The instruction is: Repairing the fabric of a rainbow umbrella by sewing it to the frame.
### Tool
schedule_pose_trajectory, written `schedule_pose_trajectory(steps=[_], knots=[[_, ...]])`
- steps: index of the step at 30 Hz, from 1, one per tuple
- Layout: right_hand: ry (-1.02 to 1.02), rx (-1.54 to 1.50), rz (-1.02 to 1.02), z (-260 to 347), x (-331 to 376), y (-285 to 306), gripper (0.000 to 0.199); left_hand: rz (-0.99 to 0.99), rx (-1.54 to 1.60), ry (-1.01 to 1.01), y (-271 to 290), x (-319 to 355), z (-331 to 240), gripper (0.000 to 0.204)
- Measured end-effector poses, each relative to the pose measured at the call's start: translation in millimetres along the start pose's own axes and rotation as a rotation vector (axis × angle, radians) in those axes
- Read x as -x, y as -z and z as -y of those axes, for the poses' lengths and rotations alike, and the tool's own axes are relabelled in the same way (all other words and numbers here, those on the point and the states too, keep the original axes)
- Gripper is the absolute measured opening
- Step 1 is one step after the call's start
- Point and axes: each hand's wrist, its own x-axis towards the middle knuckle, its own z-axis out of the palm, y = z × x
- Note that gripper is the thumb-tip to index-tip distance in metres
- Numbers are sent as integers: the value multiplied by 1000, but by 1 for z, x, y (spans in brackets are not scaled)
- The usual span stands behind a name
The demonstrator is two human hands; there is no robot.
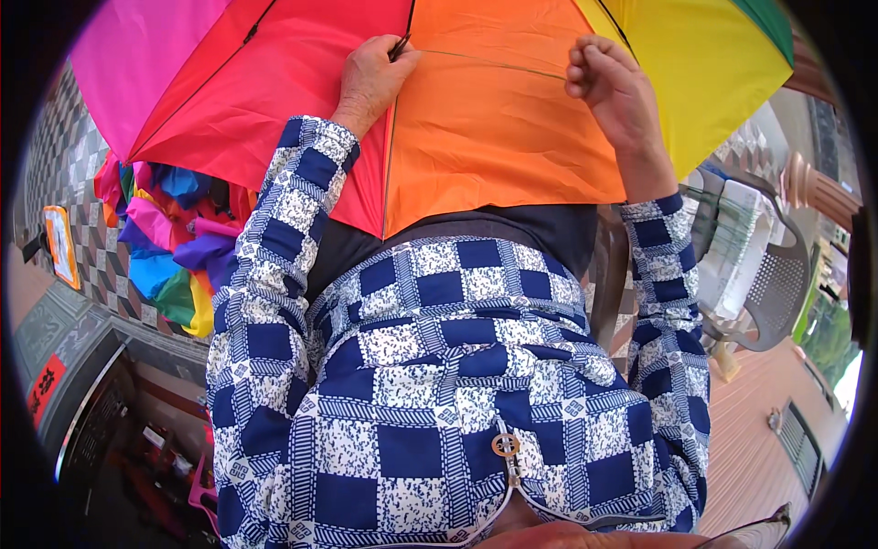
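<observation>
A rainbow-panelled umbrella (503,137) lies spread over my lap, its pink, red, orange, yellow and green cloth facing me with thin dark ribs along the seams. At the red and orange seam, my left hand (375,78) is closed on a dark umbrella rib (399,48), pinched between thumb and fingers. My right hand (615,90) is raised over the orange panel near the yellow one, fingers curled in a pinch. A thin thread (494,64) runs across the orange cloth from the left hand toward these fingers. Any needle is too small to make out.
Several folded coloured cloths (174,238) lie in a heap on the patterned tile floor at the left. A grey plastic chair (777,284) with white material on it stands at the right. An orange-framed board (62,247) is at the far left.
</observation>
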Motion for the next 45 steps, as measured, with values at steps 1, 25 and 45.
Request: schedule_pose_trajectory(steps=[1, 25, 45], knots=[[-45, 19, -7, -14, -3, -3, 15, -6, 45, 12, -2, -1, -1, 22], [-28, 608, 137, -35, -9, -37, 23, -16, 661, 344, 10, -3, -28, 12], [12, 572, 118, -95, -61, -67, 18, -21, 284, -111, 10, -3, -39, 6]])
